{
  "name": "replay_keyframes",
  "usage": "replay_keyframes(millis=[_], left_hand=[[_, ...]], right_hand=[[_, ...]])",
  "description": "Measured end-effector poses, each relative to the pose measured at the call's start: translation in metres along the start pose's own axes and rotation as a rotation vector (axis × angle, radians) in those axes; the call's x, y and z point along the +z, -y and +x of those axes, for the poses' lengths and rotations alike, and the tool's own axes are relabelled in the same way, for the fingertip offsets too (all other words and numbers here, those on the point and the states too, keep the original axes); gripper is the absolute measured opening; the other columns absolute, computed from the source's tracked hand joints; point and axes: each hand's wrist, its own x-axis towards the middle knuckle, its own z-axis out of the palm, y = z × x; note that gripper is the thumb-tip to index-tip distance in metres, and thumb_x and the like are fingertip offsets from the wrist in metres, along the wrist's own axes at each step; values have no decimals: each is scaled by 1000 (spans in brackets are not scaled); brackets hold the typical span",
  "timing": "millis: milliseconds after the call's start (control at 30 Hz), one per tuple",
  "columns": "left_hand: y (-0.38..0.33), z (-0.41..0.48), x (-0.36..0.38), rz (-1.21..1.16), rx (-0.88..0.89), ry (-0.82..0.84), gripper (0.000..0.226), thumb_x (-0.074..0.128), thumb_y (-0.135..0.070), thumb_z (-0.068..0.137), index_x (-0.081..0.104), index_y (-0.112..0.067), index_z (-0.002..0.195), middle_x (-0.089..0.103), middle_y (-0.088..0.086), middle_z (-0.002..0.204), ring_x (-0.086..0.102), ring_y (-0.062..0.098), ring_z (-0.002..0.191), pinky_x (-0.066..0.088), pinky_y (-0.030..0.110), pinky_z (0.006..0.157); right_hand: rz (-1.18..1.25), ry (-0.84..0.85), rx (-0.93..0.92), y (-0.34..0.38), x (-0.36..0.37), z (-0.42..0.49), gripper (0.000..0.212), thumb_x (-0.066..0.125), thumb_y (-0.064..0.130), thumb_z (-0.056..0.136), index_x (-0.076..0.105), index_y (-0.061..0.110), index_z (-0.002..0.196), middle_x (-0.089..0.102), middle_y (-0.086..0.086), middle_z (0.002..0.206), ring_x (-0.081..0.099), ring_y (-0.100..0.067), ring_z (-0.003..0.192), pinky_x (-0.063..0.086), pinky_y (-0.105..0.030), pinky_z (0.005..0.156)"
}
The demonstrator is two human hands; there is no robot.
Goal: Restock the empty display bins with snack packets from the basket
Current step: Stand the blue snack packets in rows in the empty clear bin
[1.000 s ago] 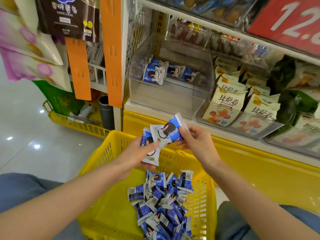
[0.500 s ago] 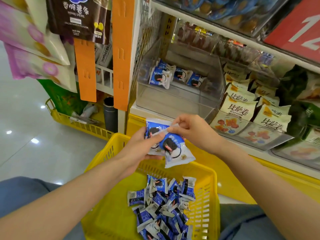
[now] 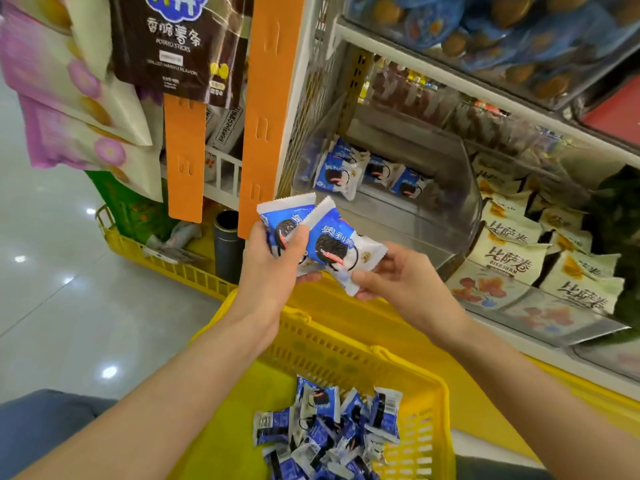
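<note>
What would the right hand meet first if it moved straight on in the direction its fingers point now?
Probably the left hand, which grips a second packet right beside the packet that the right hand pinches. The fingers point leftwards at it, though depth is unclear.

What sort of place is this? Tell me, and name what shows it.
Most likely a shop's snack aisle: shelved clear bins hold packets, potato-stick bags hang beside orange strips, and a yellow basket holds more of them.
</note>
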Motion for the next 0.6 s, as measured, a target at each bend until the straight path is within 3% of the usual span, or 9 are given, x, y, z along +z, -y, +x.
replay_keyframes(millis=[67,233,367,500,567,600], left_hand=[[-3,3,1,27,26,-1,37,57,-26,88,46,-21,124,65,-1,108,70,11,81,57,25,55],[-13,16,0,58,97,55,34,60,-24,86,44,-31,116,63,-12,102,67,-4,78,53,16,53],[-18,27,-2,19,39,71,35,58,-26,88,45,-28,121,65,-5,105,70,5,77,56,23,54],[-23,41,-7,-64,-21,27,27,53,-22,92,46,-28,117,63,-3,96,68,5,63,58,28,52],[-24,45,-8,-77,-38,16,29,54,-21,91,46,-29,117,62,-5,95,67,3,61,56,25,48],[-25,46,-9,-80,-47,13,29,54,-20,91,46,-29,118,62,-5,95,67,4,61,56,25,47]], right_hand=[[-131,12,-48,7,-7,5,24,63,7,85,58,18,107,70,6,84,68,-2,67,53,-13,61],[-135,13,-36,16,-11,20,19,62,23,86,61,24,105,69,13,84,64,3,64,47,-10,52],[-122,63,-8,25,-21,37,21,67,35,75,67,28,94,73,8,83,65,1,69,49,-10,57],[-140,-182,-89,26,-46,84,3,67,24,84,67,27,84,72,2,83,66,-7,74,54,-19,66],[-288,-307,-126,19,-56,117,4,68,19,85,66,20,81,69,-7,87,59,-13,77,51,-31,73],[-402,-319,-129,14,-58,133,5,69,18,84,66,15,87,68,-12,92,57,-14,79,48,-30,72]])
